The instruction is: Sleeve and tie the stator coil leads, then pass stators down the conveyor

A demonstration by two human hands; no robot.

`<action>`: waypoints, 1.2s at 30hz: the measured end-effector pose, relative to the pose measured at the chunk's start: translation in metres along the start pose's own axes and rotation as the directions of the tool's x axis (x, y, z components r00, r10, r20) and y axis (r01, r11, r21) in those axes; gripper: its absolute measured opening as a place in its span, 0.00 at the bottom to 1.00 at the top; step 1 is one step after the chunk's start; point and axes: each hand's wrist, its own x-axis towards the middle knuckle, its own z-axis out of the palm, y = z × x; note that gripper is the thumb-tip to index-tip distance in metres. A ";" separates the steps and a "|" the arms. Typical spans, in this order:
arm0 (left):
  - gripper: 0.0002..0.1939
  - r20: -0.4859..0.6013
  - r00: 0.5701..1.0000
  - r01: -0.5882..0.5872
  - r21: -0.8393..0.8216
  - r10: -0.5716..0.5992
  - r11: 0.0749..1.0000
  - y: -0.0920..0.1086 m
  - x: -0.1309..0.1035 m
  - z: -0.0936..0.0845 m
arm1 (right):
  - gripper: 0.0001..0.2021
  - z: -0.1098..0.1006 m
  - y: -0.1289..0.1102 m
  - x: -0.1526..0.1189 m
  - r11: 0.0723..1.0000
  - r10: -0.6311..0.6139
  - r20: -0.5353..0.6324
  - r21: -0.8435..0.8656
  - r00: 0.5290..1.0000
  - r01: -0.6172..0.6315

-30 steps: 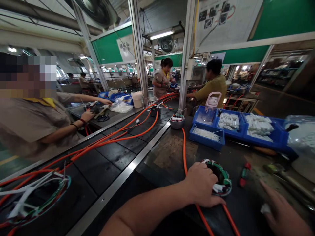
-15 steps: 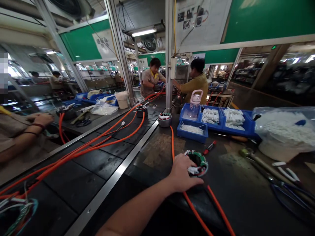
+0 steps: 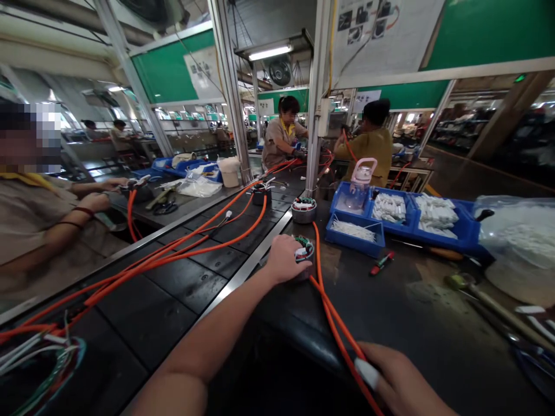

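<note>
My left hand (image 3: 284, 260) is closed around the side of a round motor stator (image 3: 304, 249) with green and white wiring on top, at the bench edge beside the metal rail. From the stator an orange cable (image 3: 333, 312) runs down towards me. My right hand (image 3: 392, 372), at the lower right, has its fingers closed at the orange cable. A white piece (image 3: 367, 372) shows at its fingers; whether it is a finger wrap or part of the cable I cannot tell. Just beyond my left hand stands a second stator (image 3: 304, 210), its own orange cable crossing the first.
Blue bins (image 3: 353, 232) of white parts stand behind, with a pink-handled bottle (image 3: 359, 185). A red marker (image 3: 381, 263), a hammer (image 3: 472, 286) and a plastic bag (image 3: 515, 231) lie rightward. Left, the conveyor (image 3: 143, 309) carries wired stators and cables. Co-workers sit left and ahead.
My left hand has moved the stator forward and left, towards the rail and the second stator. My right hand has come into view at the cable. The camera view has shifted left.
</note>
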 end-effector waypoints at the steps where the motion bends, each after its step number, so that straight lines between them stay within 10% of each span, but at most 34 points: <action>1: 0.19 0.011 1.000 -0.022 0.021 0.022 1.000 -0.009 0.005 0.007 | 0.14 0.004 -0.009 0.024 1.000 -0.019 0.038 -0.023 0.999 0.020; 9: 0.32 -0.011 0.994 0.109 0.165 -0.109 0.980 -0.070 0.058 0.047 | 0.12 0.028 -0.014 0.145 0.967 -0.031 -0.157 -0.255 0.987 -0.010; 15: 0.50 -0.029 0.941 0.329 0.321 -0.338 0.888 -0.144 0.028 0.031 | 0.23 0.033 0.022 0.153 0.999 -0.045 -0.298 -0.016 0.953 0.042; 23: 0.45 0.060 0.796 0.504 0.487 -0.603 0.714 -0.240 0.015 0.016 | 0.20 0.042 0.027 0.157 0.996 0.005 -0.311 0.087 0.950 0.024; 30: 0.21 0.147 0.673 0.599 0.467 -0.725 0.651 -0.261 0.073 0.031 | 0.21 0.045 0.035 0.157 0.996 0.004 -0.306 0.085 0.952 0.023; 36: 0.16 0.390 0.637 0.584 0.319 -0.665 0.746 -0.214 0.067 0.020 | 0.21 0.042 0.027 0.158 0.993 0.024 -0.290 0.121 0.957 0.012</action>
